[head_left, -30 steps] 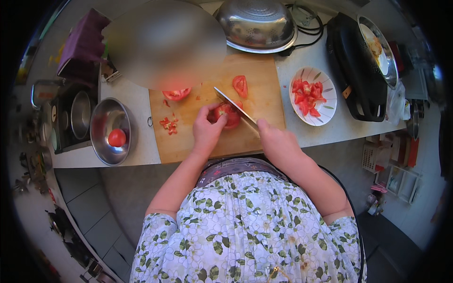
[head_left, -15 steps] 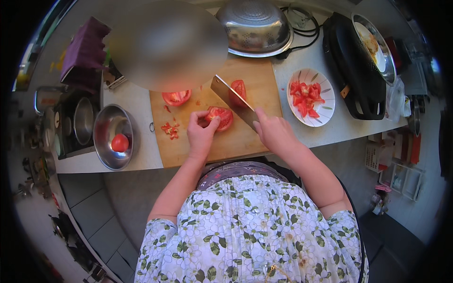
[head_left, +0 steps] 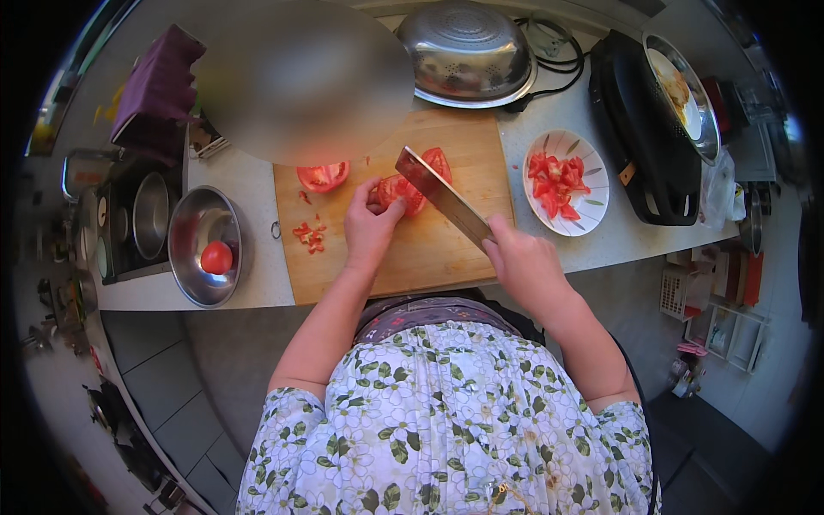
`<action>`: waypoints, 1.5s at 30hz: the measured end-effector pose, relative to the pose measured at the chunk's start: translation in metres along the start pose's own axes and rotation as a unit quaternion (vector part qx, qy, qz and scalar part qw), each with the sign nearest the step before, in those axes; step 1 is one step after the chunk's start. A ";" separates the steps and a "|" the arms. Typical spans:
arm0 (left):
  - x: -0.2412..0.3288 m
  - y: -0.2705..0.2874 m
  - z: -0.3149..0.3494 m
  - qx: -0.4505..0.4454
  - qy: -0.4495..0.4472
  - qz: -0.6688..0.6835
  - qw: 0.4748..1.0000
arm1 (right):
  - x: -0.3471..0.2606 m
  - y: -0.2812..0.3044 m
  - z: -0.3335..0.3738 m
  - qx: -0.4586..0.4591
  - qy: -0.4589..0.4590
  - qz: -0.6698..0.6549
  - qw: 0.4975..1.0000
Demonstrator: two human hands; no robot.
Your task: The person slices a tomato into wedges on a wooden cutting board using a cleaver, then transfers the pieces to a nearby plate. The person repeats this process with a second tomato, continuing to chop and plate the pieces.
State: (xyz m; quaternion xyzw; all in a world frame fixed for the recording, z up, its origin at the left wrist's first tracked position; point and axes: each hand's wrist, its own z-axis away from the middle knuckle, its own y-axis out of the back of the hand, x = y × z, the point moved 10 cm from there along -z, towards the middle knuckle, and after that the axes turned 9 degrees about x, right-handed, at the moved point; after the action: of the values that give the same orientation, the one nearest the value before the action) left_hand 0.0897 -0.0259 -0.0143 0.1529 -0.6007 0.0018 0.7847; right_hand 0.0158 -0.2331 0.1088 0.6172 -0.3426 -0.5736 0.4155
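My left hand (head_left: 369, 221) holds a cut tomato piece (head_left: 400, 190) on the wooden cutting board (head_left: 378, 273), its fingers and thumb on either side. My right hand (head_left: 525, 262) grips the handle of a wide-bladed kitchen knife (head_left: 451, 204). The blade slants up to the left, its tip beside the held piece; I cannot tell whether they touch. Partly behind the blade lies another tomato piece (head_left: 439, 160). A tomato half (head_left: 324, 178), cut face showing, sits at the board's far left, with small tomato scraps (head_left: 310, 237) nearer me.
A patterned plate (head_left: 565, 215) of tomato chunks stands right of the board. To the left, a steel bowl (head_left: 180, 270) holds a whole tomato (head_left: 216, 257). Behind are an upturned colander (head_left: 468, 64) and a black appliance (head_left: 631, 129). A blurred patch hides the far left.
The knife has come away from the right-hand tomato piece, its blade turning more broadly into view. My right hand has moved right and nearer me; my left hand and its piece have shifted slightly away.
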 end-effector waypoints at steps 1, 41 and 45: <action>-0.001 0.001 -0.001 0.005 -0.002 0.017 1.000 | -0.001 -0.002 0.001 -0.003 0.001 0.002 1.000; -0.005 0.009 0.008 0.047 -0.025 -0.023 0.998 | 0.016 -0.022 -0.032 -0.015 -0.068 -0.009 0.998; -0.004 0.007 0.009 0.034 -0.015 -0.015 0.999 | 0.007 -0.015 -0.010 -0.043 -0.064 -0.044 0.996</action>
State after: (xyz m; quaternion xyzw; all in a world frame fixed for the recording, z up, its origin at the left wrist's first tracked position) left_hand 0.0787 -0.0206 -0.0146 0.1886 -0.6099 0.0083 0.7696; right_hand 0.0258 -0.2322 0.0919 0.5751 -0.3156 -0.6442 0.3932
